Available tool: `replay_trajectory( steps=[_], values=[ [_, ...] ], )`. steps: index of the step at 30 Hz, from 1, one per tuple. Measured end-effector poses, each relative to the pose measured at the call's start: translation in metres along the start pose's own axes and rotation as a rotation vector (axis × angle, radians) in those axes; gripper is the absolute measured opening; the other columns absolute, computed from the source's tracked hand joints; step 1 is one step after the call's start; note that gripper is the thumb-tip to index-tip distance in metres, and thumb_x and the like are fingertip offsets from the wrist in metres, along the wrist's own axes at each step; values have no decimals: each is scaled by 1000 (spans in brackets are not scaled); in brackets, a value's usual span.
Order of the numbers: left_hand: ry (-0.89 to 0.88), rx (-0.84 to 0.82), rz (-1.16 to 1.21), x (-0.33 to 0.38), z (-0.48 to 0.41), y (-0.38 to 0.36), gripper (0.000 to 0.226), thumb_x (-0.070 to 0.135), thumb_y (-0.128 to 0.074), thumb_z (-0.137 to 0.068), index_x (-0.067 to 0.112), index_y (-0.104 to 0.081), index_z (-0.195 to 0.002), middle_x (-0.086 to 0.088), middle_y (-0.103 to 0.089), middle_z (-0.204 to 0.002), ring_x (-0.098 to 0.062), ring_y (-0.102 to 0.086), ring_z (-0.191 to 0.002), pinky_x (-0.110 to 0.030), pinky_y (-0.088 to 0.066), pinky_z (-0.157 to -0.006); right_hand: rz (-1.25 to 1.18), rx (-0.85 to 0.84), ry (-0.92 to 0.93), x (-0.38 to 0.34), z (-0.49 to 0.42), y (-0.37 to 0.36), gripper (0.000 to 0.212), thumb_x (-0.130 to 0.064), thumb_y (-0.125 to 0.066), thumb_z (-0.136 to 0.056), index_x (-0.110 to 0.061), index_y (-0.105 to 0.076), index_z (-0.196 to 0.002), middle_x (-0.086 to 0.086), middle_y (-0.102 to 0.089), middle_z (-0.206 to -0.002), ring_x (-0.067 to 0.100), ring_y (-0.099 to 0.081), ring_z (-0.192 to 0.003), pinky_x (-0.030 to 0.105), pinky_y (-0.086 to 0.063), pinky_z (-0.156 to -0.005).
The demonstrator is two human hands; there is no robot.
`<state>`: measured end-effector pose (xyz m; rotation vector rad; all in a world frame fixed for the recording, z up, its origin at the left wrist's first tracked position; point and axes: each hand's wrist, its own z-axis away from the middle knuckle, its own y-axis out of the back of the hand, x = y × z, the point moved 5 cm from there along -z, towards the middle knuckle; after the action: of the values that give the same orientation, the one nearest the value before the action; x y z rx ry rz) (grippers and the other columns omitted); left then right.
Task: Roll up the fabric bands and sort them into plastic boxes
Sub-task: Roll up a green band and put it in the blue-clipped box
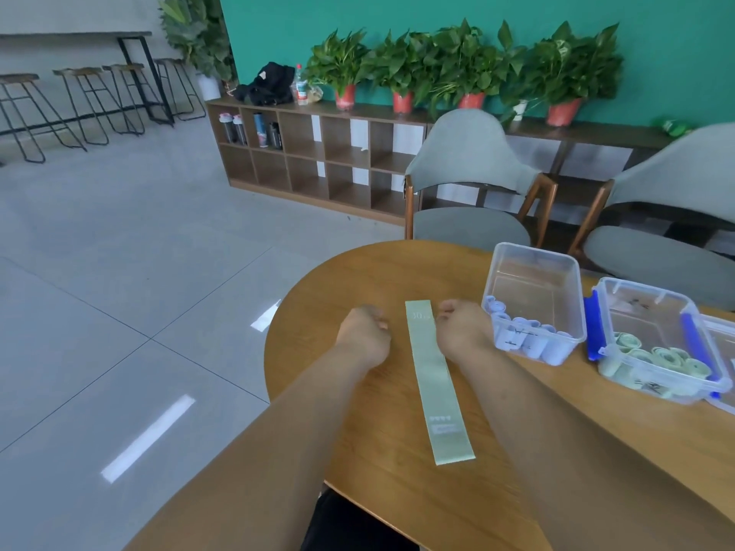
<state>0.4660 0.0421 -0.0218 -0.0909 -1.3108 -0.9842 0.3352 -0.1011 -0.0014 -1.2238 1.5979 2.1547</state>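
A pale green fabric band (435, 375) lies flat and unrolled on the wooden table (346, 280), running from near me to the far side. My left hand (364, 332) rests on the table to the left of the band's far end, fingers curled, holding nothing. My right hand (463, 328) sits just right of the far end, its fingertips at the band's edge; a grip is not visible. A clear plastic box (535, 268) holds rolled light-blue bands (525, 340). Another clear box (608, 296) with blue latches holds rolled green bands (660, 363).
Two grey chairs (469, 161) stand behind the table. A low wooden shelf (318, 153) with potted plants (401, 73) runs along the green wall. Bar stools (83, 101) stand at the far left. The edge of a third box (724, 332) shows at the right border.
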Motion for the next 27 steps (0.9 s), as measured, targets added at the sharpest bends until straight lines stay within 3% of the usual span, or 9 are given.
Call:
replay_trajectory(
  steps=[4,7,11,14,18,20,23,25,27],
  values=[
    [24,-39,52,3,5,-11,52,3,-52,-96,15,-53,-146,4,-69,-117,-18,-70,-109,-40,-58,-100,49,-60,-67,3,7,-2,38,-8,-50,-99,-13,-65,-134,9,-68,-131,32,-63,-120,33,-53,-94],
    [2,-100,89,17,23,-21,51,8,-49,-99,13,-50,-150,3,-70,-112,-18,-69,-108,-41,-57,-102,-130,-154,-89,4,15,-11,41,-15,-49,-99,-16,-61,-139,5,-68,-126,28,-64,-115,42,-55,-100],
    [-65,-107,66,34,46,-17,50,8,-48,-104,13,-45,-154,11,-63,-104,-4,-60,-94,-20,-49,-83,-220,-138,-90,6,22,-3,45,-20,-50,-100,-20,-59,-144,0,-66,-133,23,-63,-119,38,-53,-102],
    [-140,-145,-67,37,55,-15,53,9,-48,-105,17,-41,-157,-2,-58,-143,-16,-56,-118,-24,-41,-93,-225,-130,-111,8,35,5,42,-21,-48,-102,-21,-60,-142,-2,-62,-137,24,-60,-125,34,-51,-98],
    [-145,-187,-127,27,58,-24,58,8,-42,-103,24,-38,-160,-1,-52,-154,-20,-54,-130,-30,-46,-103,-280,-272,-60,41,13,-25,42,-32,-52,-89,-30,-68,-129,-8,-73,-121,17,-71,-108,42,-60,-94],
    [-154,-164,-88,19,64,-25,43,10,-44,-103,29,-52,-141,7,-63,-133,-12,-60,-116,-27,-50,-97,-304,-254,-46,32,36,-11,41,-32,-51,-91,-29,-68,-128,-9,-73,-122,14,-70,-106,41,-59,-95],
    [-164,-146,-47,6,91,-28,34,5,-44,-106,37,-42,-118,21,-51,-98,-3,-53,-93,-20,-42,-83,-289,-210,-51,26,76,6,28,-22,-49,-99,-27,-69,-117,-9,-73,-116,12,-69,-105,36,-58,-94],
    [-210,-146,-101,-6,95,-34,37,4,-43,-104,35,-50,-123,19,-60,-106,-6,-61,-98,-19,-48,-85,-247,-236,-24,28,89,2,41,-20,-47,-98,-25,-66,-134,-8,-68,-133,13,-65,-120,38,-53,-105],
    [-227,-135,-174,-10,94,-39,50,5,-41,-101,22,-51,-147,3,-64,-136,-18,-62,-123,-31,-52,-104,-232,-236,-12,26,96,-2,49,-12,-45,-100,-19,-58,-146,-5,-60,-144,16,-57,-133,34,-46,-112]
  ],
)
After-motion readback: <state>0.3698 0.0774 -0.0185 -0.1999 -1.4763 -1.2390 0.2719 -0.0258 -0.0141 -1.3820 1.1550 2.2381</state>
